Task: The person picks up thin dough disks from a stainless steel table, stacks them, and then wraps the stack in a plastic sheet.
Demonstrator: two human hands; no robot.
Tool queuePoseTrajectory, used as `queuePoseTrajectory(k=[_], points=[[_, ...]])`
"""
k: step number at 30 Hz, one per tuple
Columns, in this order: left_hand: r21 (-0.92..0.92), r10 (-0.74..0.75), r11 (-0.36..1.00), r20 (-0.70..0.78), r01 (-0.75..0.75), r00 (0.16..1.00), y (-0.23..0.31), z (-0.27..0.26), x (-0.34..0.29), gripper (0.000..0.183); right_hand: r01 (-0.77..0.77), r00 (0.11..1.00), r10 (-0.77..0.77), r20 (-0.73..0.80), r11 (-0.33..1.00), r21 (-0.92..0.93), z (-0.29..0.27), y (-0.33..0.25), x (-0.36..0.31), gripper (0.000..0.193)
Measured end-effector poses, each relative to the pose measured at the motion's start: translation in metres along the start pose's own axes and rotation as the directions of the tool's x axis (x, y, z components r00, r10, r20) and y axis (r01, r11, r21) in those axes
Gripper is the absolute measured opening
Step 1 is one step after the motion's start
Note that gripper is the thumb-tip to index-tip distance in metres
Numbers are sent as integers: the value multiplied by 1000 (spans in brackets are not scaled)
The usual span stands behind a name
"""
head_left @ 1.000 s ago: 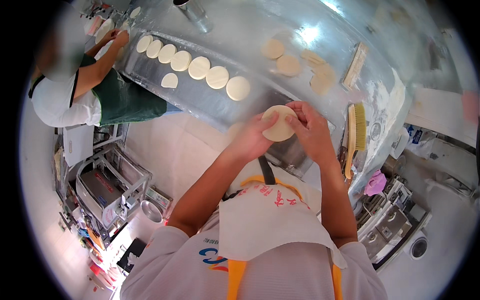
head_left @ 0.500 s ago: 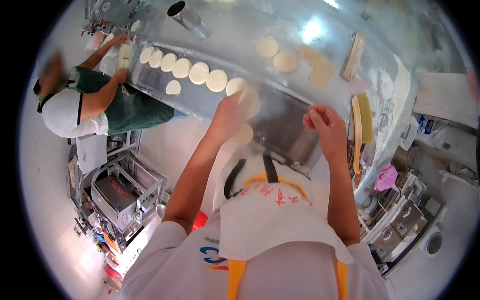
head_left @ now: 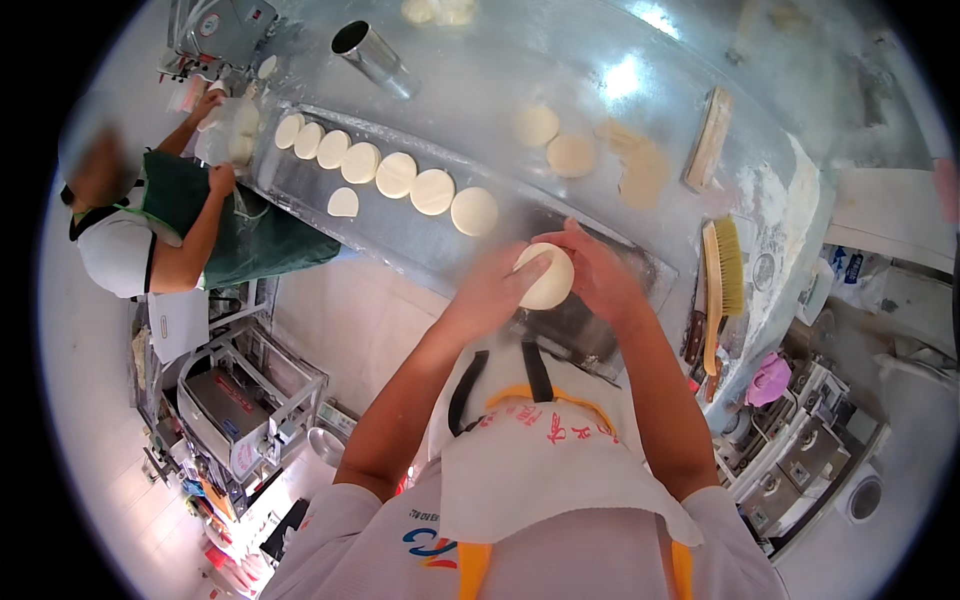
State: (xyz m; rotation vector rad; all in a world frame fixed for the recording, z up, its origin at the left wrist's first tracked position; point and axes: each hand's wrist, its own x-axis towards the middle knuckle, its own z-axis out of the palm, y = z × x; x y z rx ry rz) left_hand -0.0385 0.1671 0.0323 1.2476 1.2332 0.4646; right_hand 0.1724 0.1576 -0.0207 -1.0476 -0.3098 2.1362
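Observation:
Above the right end of a long metal tray (head_left: 580, 325), my two hands meet around a pale round stack of dough wrappers (head_left: 549, 278). My left hand (head_left: 490, 292) grips its left side, thumb lying across the top. Blurred by motion, my right hand (head_left: 605, 272) closes on the far right side with curved fingers. Further left along the tray runs a row of several similar round stacks; the nearest stack (head_left: 474, 211) lies just beyond my left hand. A loose dough piece (head_left: 343, 202) with one straight edge lies in front of the row.
A metal cylinder (head_left: 376, 60) stands on the floured table. Loose dough rounds (head_left: 571, 156) and thin scraps (head_left: 635, 165) lie beyond the tray. To the right are a wooden block (head_left: 709, 140) and a bristle brush (head_left: 722, 280). Another person (head_left: 170, 215) works at the far left.
My left hand has moved right and down, away from the row, with the stack. My right hand has come left to meet it. The other person's arms have shifted.

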Motion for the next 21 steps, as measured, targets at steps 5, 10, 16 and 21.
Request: queuePoseTrajectory(k=[5, 10, 16, 21], points=[[32, -110, 993, -99, 113, 989, -21, 4, 33, 53, 1, 1000, -2, -22, 999, -55, -1, -5, 17, 38], [-22, -120, 993, -238, 118, 964, -40, 3, 81, 55, 67, 974, -130, -186, 948, -310, -1, -39, 46, 32], [-558, -62, 830, -122, -17, 991, -39, -20, 157, 39, 161, 922, -366, -124, 656, -738, -24, -100, 131, 31], [-406, -267, 891, -108, 203, 958, -13, -42, 207, 43, 68, 871, -488, -58, 236, -969, -41, -127, 218, 32]])
